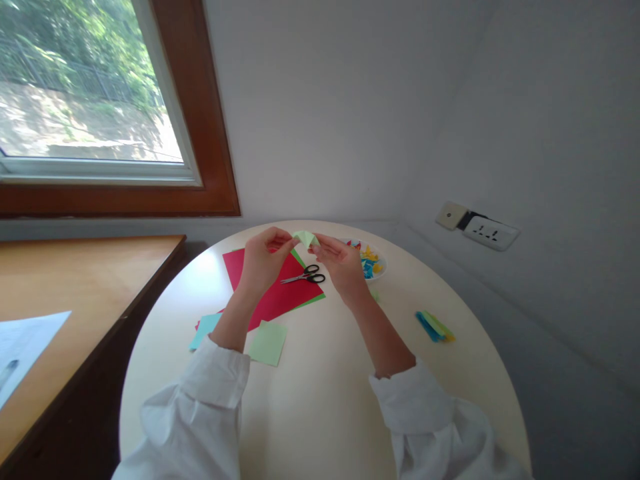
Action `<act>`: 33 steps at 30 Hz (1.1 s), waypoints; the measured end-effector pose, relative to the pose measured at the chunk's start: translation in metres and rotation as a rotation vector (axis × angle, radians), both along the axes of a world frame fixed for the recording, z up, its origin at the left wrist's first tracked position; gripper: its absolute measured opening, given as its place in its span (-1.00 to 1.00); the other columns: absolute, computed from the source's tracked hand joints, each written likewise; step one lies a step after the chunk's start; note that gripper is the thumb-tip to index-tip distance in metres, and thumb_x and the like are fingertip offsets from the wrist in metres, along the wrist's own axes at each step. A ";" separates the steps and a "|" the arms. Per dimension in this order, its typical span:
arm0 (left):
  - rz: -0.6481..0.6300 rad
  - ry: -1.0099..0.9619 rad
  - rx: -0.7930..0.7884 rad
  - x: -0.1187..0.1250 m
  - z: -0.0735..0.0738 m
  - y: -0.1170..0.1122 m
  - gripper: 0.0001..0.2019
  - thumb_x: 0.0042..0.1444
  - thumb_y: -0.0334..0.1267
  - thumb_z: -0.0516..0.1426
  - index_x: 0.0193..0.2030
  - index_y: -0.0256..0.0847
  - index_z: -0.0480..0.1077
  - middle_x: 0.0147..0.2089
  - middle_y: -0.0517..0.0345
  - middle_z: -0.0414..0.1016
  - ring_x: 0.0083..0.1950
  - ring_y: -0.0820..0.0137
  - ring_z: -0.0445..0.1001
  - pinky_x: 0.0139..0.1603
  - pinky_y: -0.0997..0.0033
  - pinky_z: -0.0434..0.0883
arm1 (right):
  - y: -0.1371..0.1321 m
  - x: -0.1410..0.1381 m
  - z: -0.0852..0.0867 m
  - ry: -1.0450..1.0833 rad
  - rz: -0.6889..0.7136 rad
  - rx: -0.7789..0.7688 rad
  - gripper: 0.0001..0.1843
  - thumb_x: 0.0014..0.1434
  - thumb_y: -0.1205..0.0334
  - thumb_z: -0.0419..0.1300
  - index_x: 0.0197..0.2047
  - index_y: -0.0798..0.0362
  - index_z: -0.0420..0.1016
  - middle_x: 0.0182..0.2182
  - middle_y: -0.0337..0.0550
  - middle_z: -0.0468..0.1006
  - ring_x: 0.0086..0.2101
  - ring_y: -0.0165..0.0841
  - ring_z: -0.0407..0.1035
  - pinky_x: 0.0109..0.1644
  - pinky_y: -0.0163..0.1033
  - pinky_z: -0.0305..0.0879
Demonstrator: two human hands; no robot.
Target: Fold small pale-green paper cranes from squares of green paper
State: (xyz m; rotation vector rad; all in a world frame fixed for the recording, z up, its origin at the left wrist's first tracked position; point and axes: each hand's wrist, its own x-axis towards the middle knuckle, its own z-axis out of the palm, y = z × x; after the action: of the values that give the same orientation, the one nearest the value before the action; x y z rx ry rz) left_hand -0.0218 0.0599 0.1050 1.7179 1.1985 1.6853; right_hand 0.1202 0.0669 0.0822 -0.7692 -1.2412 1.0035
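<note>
The folded pale green paper [306, 238] is pinched between the two hands, just beyond the scissors [305, 275] as the person looks down. Its long axis runs sideways, from the left fingertips across to the right ones, and its creased surface spreads between them — wider than it is tall. Which end counts as its front cannot be told.

The left hand [267, 257], beyond and to the left of the scissors, grasps the paper's left end between thumb and fingers. The right hand [343, 263], to the right of the scissors, grasps the other end in a similar pinch.

The scissors, their blades toward the left and black handles toward the right, lie on a red sheet [280, 287]; green paper [310, 302] shows along its edge beneath them. Nearer the person than the scissors, and to their left, lies a pale green square [269, 343]; farther left is a light blue paper [206, 328], partly hidden by the left forearm.

To the right of the scissors — partly behind the right hand — is a white dish [385, 269] of small coloured pieces [370, 264]. Well to their right and nearer the person lie blue, green and yellow strips [435, 327].
</note>
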 end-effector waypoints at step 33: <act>-0.190 -0.223 -0.111 0.011 -0.011 0.004 -0.89 -0.17 -0.33 0.21 -0.45 -0.21 0.37 -0.52 0.21 0.53 -0.44 0.41 0.50 -0.40 0.46 0.38 | -0.002 -0.007 0.000 0.111 -0.062 -0.028 -0.70 -0.29 0.25 0.38 -0.48 0.01 0.34 -0.58 -0.33 0.52 -0.47 -0.40 0.43 -0.27 -0.26 0.34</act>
State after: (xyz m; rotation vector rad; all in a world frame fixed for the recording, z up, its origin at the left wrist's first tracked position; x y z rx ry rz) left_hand -0.0106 0.0639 0.0939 1.4826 0.9761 1.6153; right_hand 0.1135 0.0647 0.0821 -0.7594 -1.1042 1.0015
